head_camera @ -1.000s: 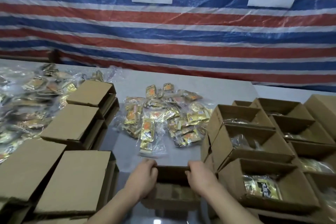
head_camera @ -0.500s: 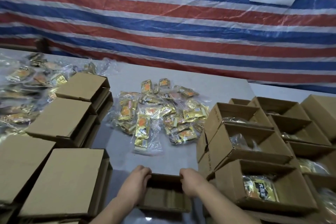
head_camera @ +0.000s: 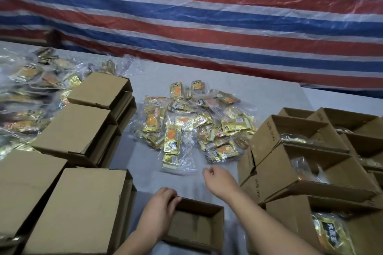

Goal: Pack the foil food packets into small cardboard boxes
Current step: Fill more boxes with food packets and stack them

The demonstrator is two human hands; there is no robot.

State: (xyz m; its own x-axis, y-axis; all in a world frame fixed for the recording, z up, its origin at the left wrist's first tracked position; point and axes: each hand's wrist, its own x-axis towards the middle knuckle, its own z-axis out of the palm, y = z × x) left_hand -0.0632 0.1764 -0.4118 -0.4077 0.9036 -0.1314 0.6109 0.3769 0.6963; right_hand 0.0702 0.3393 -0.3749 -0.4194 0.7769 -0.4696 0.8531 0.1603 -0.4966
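Fingers (head_camera: 173,197) of left hand (head_camera: 159,203) curl over open box (head_camera: 196,225) rim.

The right hand (head_camera: 220,180) is off the open box (head_camera: 194,224), whose far rim it gripped a second ago, and now hangs above the bare table toward twelve o'clock, fingers loosely curled, near the closest clear bag of foil packets (head_camera: 174,147). The left hand (head_camera: 160,205) keeps its grip on the box's ten o'clock corner.
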